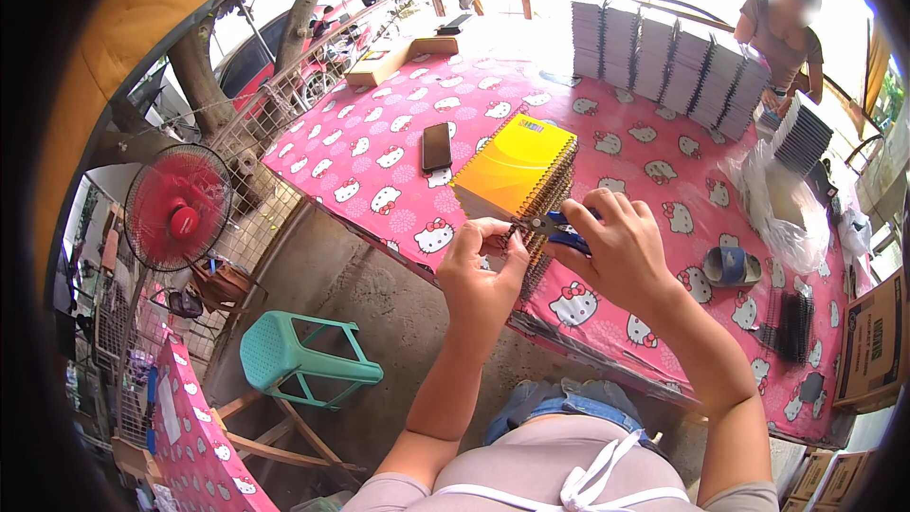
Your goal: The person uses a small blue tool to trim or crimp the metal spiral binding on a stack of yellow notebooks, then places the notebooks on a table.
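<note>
Left hand (481, 265): I see its grip pinched, thumb against forefinger, on a dark spiral binding (537, 275) at the near corner of the notebooks.
Right hand (621, 246): grip wrapped around blue-handled pliers (559, 220), their metal nose at the binding, beside the left fingertips; whether the nose is closed, I cannot tell.
Notebook stack (519, 166): yellow cover uppermost, coils along the right side, lying at the near edge of the counter (403, 223), which wears a pink patterned cloth.
Stool (275, 346): green plastic, on the floor, left of the counter.
Loose coils (791, 327): black, bunched, at right.
Slide sandal (728, 265): blue and grey, on the cloth.
Phone (436, 147): dark, just left of the stack.
Plastic bag (791, 218): clear, crumpled.
Notebook row (654, 52): spiral-bound, standing on the far side.
Co-worker (787, 38): beyond the far right corner.
</note>
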Motion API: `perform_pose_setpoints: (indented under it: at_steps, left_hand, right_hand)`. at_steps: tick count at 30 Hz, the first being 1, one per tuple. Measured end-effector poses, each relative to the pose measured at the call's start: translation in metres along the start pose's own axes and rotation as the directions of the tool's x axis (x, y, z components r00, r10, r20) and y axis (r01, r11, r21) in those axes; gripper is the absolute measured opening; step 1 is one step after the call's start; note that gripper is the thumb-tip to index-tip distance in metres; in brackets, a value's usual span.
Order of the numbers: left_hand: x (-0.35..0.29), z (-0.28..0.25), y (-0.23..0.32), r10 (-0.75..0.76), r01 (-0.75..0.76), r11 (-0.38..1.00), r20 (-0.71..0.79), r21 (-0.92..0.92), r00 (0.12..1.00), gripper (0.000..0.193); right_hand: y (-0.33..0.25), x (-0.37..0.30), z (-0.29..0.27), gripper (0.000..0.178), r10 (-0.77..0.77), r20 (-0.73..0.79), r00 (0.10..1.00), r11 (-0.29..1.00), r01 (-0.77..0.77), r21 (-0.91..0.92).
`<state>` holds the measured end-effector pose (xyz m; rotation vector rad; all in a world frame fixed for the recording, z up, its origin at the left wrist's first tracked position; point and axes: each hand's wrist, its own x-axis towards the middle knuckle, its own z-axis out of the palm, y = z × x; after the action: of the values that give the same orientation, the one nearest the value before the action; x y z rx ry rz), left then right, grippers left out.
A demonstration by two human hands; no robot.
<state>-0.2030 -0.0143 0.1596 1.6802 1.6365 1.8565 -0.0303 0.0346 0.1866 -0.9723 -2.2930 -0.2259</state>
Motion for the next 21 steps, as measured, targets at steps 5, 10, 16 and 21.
perform_pose_setpoints:
  at_steps: [5, 10, 16, 21]
  left_hand:
    - [0.0, 0.001, 0.001, -0.02, 0.02, 0.999, 0.004, -0.046, 1.0, 0.016]
    - [-0.002, 0.0, -0.007, -0.047, 0.045, 0.996, -0.026, -0.073, 0.999, 0.014]
    - [-0.002, 0.002, 0.001, -0.109, 0.109, 0.988, 0.006, -0.107, 0.994, 0.015]
    - [-0.002, 0.0, 0.002, -0.163, 0.164, 0.982, 0.019, -0.091, 0.986, 0.016]
  right_hand:
    - [0.012, 0.002, 0.007, 0.053, 0.008, -0.069, 0.998, 0.999, -0.005, 0.046]
    - [0.001, 0.003, -0.004, 0.052, 0.298, 0.42, 0.857, 0.936, -0.348, 0.046]
    - [0.005, -0.01, 0.006, 0.053, 0.084, -0.052, 0.995, 0.993, -0.087, -0.079]
    - [0.0, -0.005, 0.013, 0.052, 0.159, 0.054, 0.986, 0.986, -0.161, 0.035]
